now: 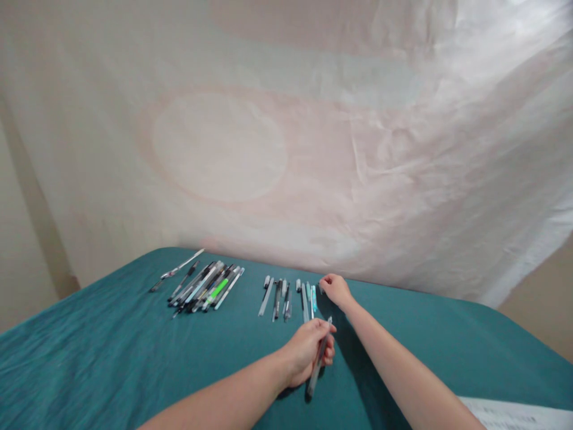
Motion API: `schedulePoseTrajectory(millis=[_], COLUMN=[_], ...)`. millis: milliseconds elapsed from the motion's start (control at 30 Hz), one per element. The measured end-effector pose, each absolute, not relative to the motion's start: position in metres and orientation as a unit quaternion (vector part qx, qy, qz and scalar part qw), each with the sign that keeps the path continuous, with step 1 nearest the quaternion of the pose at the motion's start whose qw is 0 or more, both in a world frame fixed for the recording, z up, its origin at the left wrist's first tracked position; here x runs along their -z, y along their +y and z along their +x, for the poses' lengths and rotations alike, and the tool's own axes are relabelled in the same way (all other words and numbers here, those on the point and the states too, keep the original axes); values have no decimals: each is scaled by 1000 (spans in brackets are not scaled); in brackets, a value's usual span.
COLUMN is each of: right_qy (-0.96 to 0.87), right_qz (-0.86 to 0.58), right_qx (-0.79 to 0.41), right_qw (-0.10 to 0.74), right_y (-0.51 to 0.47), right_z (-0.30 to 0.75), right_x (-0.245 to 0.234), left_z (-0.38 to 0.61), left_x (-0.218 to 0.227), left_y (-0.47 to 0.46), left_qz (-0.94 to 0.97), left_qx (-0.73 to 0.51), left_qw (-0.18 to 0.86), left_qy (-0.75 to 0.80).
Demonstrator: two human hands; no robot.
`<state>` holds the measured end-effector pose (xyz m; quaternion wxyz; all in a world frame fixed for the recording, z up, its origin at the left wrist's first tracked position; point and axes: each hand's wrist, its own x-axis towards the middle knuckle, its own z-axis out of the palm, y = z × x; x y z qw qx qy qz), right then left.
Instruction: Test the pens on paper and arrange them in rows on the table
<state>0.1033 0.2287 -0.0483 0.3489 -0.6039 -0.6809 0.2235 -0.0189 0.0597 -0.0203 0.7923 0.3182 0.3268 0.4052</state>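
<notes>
My left hand (307, 355) is closed around a clear-barrelled pen (316, 376), holding it at a slant above the cloth. The pen's pointed upper end sticks out past my thumb, and its dark lower end points toward me. Farther back, my right hand (336, 291) has its fingertips pinched together low over the table. What they hold, if anything, is too small to make out. Just left of those fingertips lies a row of pens (305, 301), one of them light blue (314, 297). A second small group of clear and black pens (277, 300) is left of that row.
A large heap of pens (203, 289) with a bright green one (219, 291) lies on the left of the green-clothed table (111, 352). A long thin pen (179, 267) is behind it. A printed sheet (514, 414) shows at the lower right. A pale hanging cloth (313, 149) stands behind.
</notes>
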Motion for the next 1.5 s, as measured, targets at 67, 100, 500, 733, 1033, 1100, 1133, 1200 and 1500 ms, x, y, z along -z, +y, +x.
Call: schedulePoseTrajectory(millis=[67,100,500,733,1033,1100,1133,1200,1500], right_qy=[-680,-680,-724,-703,-602,-536,-524,-537,-663], right_qz=[-596,-590,-502,-505,-533,-519,-507,-483,-419], right_qx=[-247,-261,-317,-334,-429,-528,-556,-571,-515], right_qw=[349,348,350,373,412,405,400,391,347], right_y=[226,224,212,208,130,102,90,69,46], right_z=[105,106,116,114,110,107,107,107,117], right_x=[45,43,39,34,20,22,22,21,19], left_z=[-19,-19,-20,-21,-22,-23,-24,-25,-24], left_x=[21,21,22,15,20,19,17,12,-3], left_y=[60,60,60,58,64,65,65,65,61], left_qz=[319,321,317,277,210,225,235,249,283], left_qx=[-404,-403,-402,-413,-446,-474,-492,-533,-640], left_qw=[792,793,792,802,814,803,794,771,674], left_qy=[327,326,333,330,307,285,270,246,238])
